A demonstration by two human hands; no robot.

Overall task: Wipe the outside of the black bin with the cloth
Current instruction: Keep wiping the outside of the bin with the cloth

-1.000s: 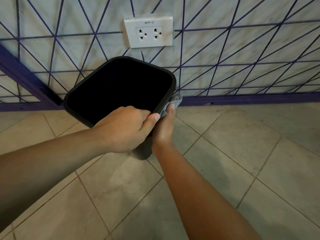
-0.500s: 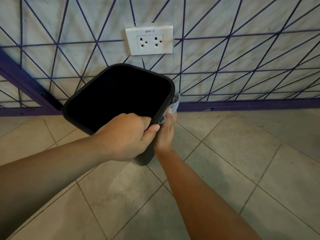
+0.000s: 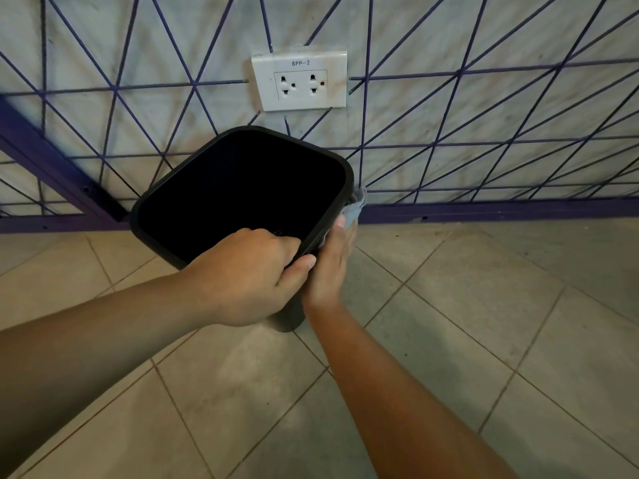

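The black bin (image 3: 193,188) stands on the tiled floor near the wall, its square mouth open toward me and its inside dark. My left hand (image 3: 249,274) grips the near rim, fingers hooked inside and thumb on the outside. My right hand (image 3: 330,267) lies flat against the bin's right outer side and presses a grey-blue cloth (image 3: 356,205) onto it. Only the cloth's upper end shows past my fingertips, just below the bin's right corner. The bin's lower body is mostly hidden behind my hands.
A white double wall socket (image 3: 300,81) labelled 8PP-2 sits just above the bin. The wall has a purple line pattern and a purple skirting (image 3: 484,210). Beige floor tiles (image 3: 466,323) stretch to the right and toward me.
The bin and both hands have sunk lower in the view as my head tilted. My right hand with the cloth has slid slightly along the bin's right side. My left grip holds.
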